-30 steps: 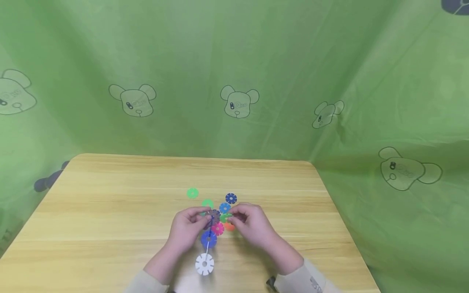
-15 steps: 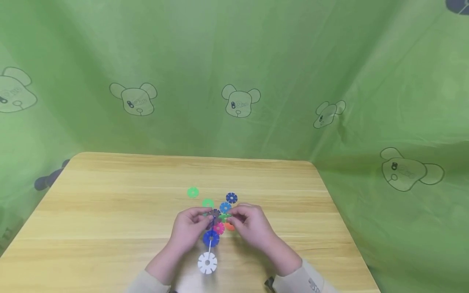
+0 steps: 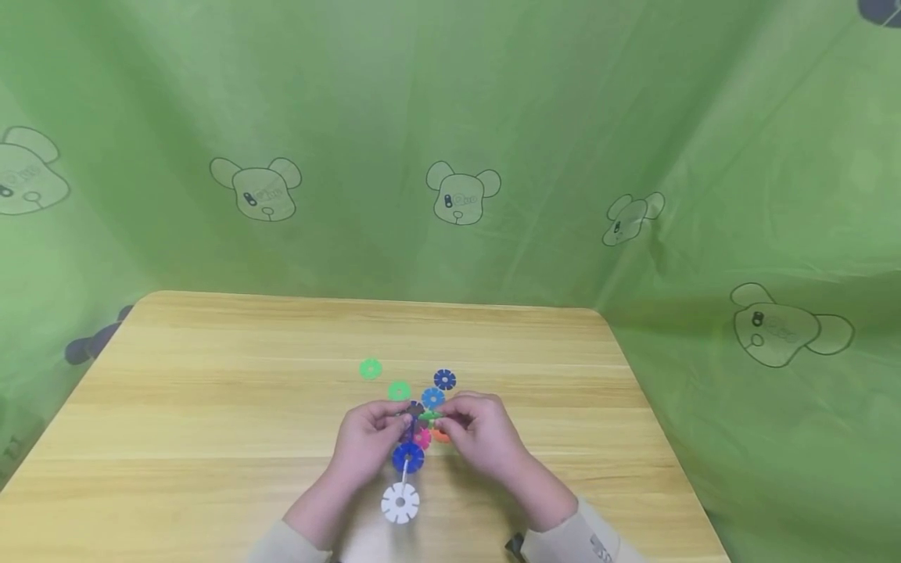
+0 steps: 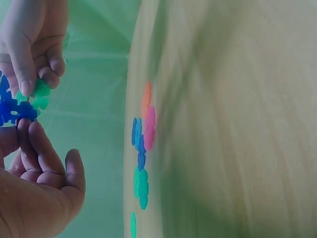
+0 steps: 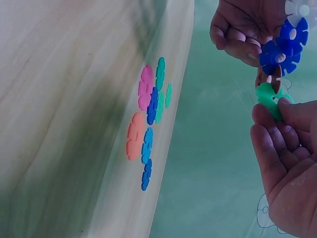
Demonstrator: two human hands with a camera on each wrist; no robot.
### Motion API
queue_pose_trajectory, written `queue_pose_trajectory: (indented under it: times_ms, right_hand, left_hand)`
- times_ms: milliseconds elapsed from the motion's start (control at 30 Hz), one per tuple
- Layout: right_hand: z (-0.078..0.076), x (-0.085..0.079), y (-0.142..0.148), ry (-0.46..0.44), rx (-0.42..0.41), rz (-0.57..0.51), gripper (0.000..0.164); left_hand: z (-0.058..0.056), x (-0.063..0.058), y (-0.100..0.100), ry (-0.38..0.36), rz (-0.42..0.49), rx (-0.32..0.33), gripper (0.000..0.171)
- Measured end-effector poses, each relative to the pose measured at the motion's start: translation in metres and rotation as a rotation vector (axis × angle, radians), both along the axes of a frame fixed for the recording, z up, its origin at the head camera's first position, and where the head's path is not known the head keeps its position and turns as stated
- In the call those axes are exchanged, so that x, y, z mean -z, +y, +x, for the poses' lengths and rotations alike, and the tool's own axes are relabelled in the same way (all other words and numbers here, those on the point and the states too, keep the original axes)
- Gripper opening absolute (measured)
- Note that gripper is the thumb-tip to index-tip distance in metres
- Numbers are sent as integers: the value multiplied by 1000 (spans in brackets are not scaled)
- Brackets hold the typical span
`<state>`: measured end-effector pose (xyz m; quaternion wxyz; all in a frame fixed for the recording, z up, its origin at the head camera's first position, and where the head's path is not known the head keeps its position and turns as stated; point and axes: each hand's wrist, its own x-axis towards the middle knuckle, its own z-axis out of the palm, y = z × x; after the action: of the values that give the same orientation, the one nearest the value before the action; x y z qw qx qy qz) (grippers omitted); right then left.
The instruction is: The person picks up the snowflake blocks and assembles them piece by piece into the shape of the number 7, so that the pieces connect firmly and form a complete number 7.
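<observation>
My left hand (image 3: 362,442) pinches a chain of notched plastic discs held above the table. Its near end is a white disc (image 3: 389,508), joined to a blue disc (image 3: 397,460). Beyond that come another blue disc (image 5: 268,58) and a dark brownish disc (image 3: 417,410) at the left fingertips. My right hand (image 3: 486,438) pinches a green disc (image 5: 266,94) between thumb and fingers. In the right wrist view, the green disc's edge meets the brownish disc. Fingers partly hide where these two meet.
Loose notched discs lie on the wooden table (image 3: 211,391) beneath and beyond the hands: orange (image 5: 133,141), pink (image 5: 143,91), light blue (image 3: 426,400), dark blue (image 3: 438,383) and several green, one green disc (image 3: 364,371) farthest left. A green curtain (image 3: 352,250) hangs behind.
The chain's white end has swung slightly right. My left hand has shifted a little right, bringing the brownish disc closer to the green one. My right hand stays nearly still.
</observation>
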<state>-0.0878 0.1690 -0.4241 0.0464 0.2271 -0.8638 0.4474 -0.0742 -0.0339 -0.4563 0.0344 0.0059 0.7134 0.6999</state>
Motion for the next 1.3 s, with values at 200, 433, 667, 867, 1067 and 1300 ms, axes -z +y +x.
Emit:
queue_pose_trajectory:
  times_ms: [200, 433, 667, 867, 1067, 1300]
  right_hand:
    - [0, 3, 1, -11, 0, 2, 13]
    - [-7, 3, 14, -37, 14, 51, 18]
    - [-16, 3, 29, -49, 91, 111, 25]
    - [-23, 16, 31, -136, 154, 276, 28]
    - [-30, 34, 28, -208, 132, 430, 38]
    - [-36, 43, 22, -183, 79, 534, 33]
  left_hand:
    - [1, 2, -2, 8, -15, 15, 25]
    - [0, 2, -3, 28, -32, 12, 29]
    - [-4, 1, -9, 25, -28, -56, 30]
    - [-5, 1, -10, 17, -10, -59, 28]
    - [-4, 0, -8, 10, 25, -69, 26]
    - [-4, 1, -8, 12, 21, -69, 26]
